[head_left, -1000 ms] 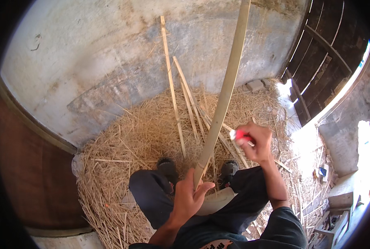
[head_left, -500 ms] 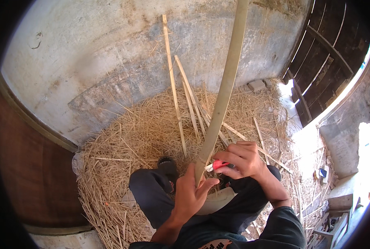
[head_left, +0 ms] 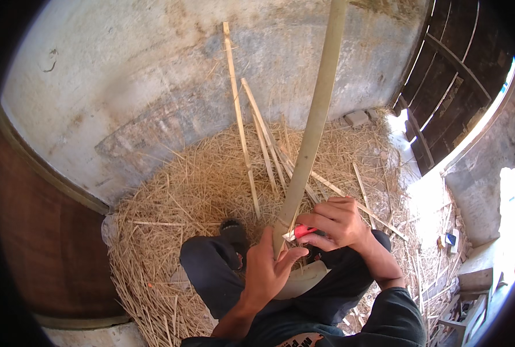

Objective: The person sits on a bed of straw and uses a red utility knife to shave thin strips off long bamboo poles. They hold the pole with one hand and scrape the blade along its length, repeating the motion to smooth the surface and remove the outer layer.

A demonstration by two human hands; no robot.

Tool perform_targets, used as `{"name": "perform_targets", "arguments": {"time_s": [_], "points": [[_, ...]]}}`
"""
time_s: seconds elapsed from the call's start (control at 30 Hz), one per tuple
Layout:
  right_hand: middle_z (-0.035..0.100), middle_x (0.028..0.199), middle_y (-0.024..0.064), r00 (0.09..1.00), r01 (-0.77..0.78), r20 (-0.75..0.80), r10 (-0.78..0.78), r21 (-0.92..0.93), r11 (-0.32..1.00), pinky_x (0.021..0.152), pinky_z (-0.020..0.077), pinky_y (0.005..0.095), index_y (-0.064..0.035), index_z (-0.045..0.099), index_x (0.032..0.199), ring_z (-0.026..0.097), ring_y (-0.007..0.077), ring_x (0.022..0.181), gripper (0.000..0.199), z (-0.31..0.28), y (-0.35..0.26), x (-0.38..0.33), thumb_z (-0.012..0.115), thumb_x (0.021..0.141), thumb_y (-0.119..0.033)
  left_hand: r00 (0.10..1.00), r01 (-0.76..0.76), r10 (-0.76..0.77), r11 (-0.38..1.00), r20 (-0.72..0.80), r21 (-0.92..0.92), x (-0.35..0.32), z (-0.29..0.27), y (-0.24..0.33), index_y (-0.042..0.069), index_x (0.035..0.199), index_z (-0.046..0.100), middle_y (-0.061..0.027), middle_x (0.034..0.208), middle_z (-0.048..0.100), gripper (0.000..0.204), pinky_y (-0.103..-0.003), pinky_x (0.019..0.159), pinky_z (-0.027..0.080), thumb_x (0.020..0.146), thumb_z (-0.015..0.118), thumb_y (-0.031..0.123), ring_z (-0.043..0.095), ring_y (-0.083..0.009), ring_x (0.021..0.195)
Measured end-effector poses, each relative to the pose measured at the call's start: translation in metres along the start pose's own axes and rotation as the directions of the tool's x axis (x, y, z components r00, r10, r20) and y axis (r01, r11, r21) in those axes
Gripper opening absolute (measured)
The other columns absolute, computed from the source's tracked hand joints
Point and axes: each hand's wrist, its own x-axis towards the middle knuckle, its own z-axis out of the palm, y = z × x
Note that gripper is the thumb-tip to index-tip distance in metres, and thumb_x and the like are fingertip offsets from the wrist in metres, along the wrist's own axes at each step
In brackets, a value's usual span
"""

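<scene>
A long, pale green bamboo strip (head_left: 314, 124) rises from between my hands past the top of the view. My left hand (head_left: 263, 267) is wrapped round its lower end, thumb on the right side. In my right hand (head_left: 336, 222) is a red-handled knife (head_left: 304, 231), gripped with fingers curled over the handle. Its short pale blade touches the strip's right edge, just above my left thumb, near a node. Another curved bamboo piece (head_left: 301, 281) lies across my lap, partly hidden by my left hand.
Several split bamboo sticks (head_left: 238, 110) lean on the stained wall (head_left: 153, 75). Straw-like shavings (head_left: 171, 202) cover the floor around my legs. A brown wooden panel (head_left: 43, 231) stands at left, a slatted wooden door (head_left: 448, 75) at right. A small blue and white object (head_left: 451, 239) lies at right.
The knife and my right hand have shifted very slightly left and down against the strip's edge. The left hand keeps its hold, and the strip has barely moved.
</scene>
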Motion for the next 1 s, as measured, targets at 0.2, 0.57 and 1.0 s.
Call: {"name": "perform_targets", "arguments": {"time_s": [0.2, 0.57, 1.0], "points": [[0.061, 0.072, -0.0007, 0.991, -0.074, -0.114, 0.067, -0.053, 0.996, 0.051, 0.0475, 0.0327, -0.0124, 0.078, 0.104, 0.060, 0.0188, 0.055, 0.033, 0.003, 0.000, -0.006, 0.088, 0.081, -0.033, 1.000, -0.007, 0.008, 1.000, -0.027, 0.019, -0.002, 0.003, 0.001, 0.002, 0.096, 0.056, -0.0023, 0.065, 0.053, 0.035, -0.028, 0.056, 0.042, 0.096, 0.084, 0.022, 0.048, -0.0075, 0.060], [0.063, 0.072, 0.0003, 0.961, -0.161, -0.238, 0.138, -0.081, 0.984, 0.049, 0.0471, 0.0326, -0.0102, 0.076, 0.105, 0.061, 0.0190, 0.055, 0.035, -0.006, 0.006, -0.007, 0.090, 0.080, -0.030, 0.999, 0.017, -0.021, 0.991, 0.024, 0.134, -0.012, 0.001, -0.011, 0.000, 0.097, 0.055, -0.0159, 0.064, 0.063, 0.040, -0.038, 0.050, 0.046, 0.100, 0.079, 0.033, 0.068, -0.0328, 0.054], [0.062, 0.067, 0.0024, 0.969, -0.148, -0.218, 0.116, -0.136, 0.980, 0.048, 0.0424, 0.0336, -0.0059, 0.077, 0.098, 0.058, 0.0201, 0.051, 0.036, -0.008, 0.005, -0.010, 0.086, 0.085, -0.038, 0.994, 0.051, -0.059, 0.995, 0.096, 0.086, -0.017, -0.011, -0.011, -0.002, 0.107, 0.063, -0.0159, 0.065, 0.064, 0.032, -0.036, 0.051, 0.047, 0.105, 0.072, 0.029, 0.067, -0.0285, 0.053]]}}
